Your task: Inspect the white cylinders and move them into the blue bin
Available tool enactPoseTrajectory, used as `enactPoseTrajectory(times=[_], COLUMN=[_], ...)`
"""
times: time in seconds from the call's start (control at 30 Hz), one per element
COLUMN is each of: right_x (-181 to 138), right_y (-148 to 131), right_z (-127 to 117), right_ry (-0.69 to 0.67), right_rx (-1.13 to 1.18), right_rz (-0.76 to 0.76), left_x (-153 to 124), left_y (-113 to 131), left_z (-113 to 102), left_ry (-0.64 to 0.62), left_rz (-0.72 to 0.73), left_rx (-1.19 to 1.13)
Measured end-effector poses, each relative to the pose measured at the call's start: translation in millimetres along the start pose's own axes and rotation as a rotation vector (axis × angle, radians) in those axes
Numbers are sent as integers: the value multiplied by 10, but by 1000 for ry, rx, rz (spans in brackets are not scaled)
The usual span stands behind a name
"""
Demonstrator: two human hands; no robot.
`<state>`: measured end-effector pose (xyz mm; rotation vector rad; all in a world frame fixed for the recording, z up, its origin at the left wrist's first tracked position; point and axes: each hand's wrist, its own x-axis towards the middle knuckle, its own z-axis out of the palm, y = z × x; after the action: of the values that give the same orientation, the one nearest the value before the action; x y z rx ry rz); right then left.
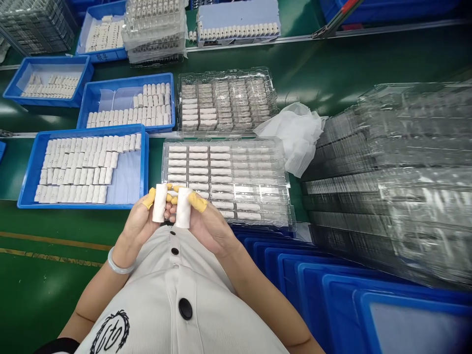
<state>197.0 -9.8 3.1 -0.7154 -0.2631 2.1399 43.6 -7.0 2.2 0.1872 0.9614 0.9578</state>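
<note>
My left hand (142,216) is closed around a white cylindrical piece (160,203), held upright between yellow-covered fingertips. A second white cylindrical piece (183,208) is gripped by my right hand (206,221), whose thumb also wears a yellow cover. Both pieces are side by side, slightly apart, in front of my shirt. Just beyond them lies a clear plastic tray (271,174) with rows of similar white pieces in its slots. To the left, a blue bin (83,205) holds several rows of these pieces standing close together.
Behind are more blue bins (127,78) and another filled clear tray (226,98). Crumpled translucent sheets (295,132) lie right of the trays. Tall stacks of clear trays (398,172) rise on the right, above nested blue bins (332,290). A raised shelf carries a box (238,14) of pieces.
</note>
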Motion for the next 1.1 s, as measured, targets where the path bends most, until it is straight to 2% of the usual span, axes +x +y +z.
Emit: enactPoseTrajectory(times=[0.13, 0.37, 0.6, 0.87, 1.1], right_x=[22, 48, 73, 62, 39], right_y=[-12, -37, -45, -24, -116], right_z=[-4, 14, 0, -37, 35], right_ry=[20, 17, 10, 70, 99], right_rx=[64, 82, 46, 48, 136], right_rz=[22, 50, 23, 10, 63], left_x=[2, 18, 10, 26, 26], left_y=[32, 30, 48, 19, 79], left_z=[5, 14, 41, -2, 12], left_ry=[60, 34, 61, -27, 110], left_rz=[4, 2, 0, 16, 10], left_rx=[-44, -92, -49, -11, 1])
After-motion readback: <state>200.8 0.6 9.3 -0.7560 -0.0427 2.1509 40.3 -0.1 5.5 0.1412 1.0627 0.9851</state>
